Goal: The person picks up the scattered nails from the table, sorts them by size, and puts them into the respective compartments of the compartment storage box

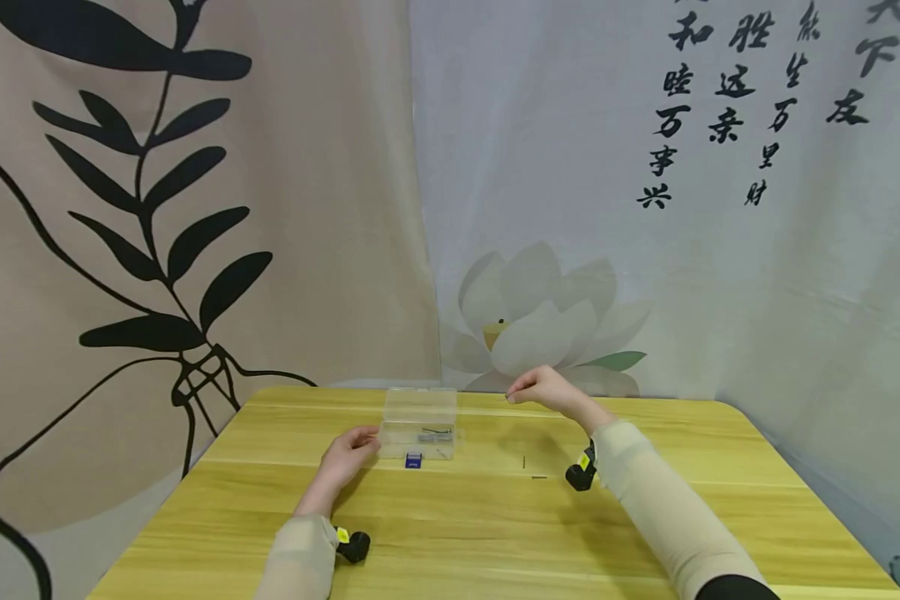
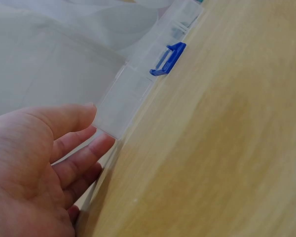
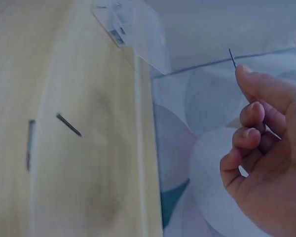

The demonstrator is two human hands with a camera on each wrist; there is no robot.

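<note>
A clear plastic compartment box (image 1: 395, 448) with a blue latch (image 2: 175, 57) stands on the table, its lid (image 1: 420, 406) raised. Several thin metal pieces (image 1: 437, 434) lie inside it. My left hand (image 1: 348, 456) is at the box's left end, fingertips against the corner and thumb by the upper edge. Raised over the far part of the table, my right hand (image 1: 546, 390) pinches a thin dark nail (image 3: 232, 58) between thumb and finger. Two more nails rest on the wood below it, one (image 3: 69, 124) pointing away from me in the head view, the other (image 1: 539, 477) crosswise.
The wooden table (image 1: 450, 533) ends just behind the box, against a printed cloth backdrop (image 1: 330, 208). Each wrist wears a small black camera, one (image 1: 354, 546) on the left and one (image 1: 581, 473) on the right.
</note>
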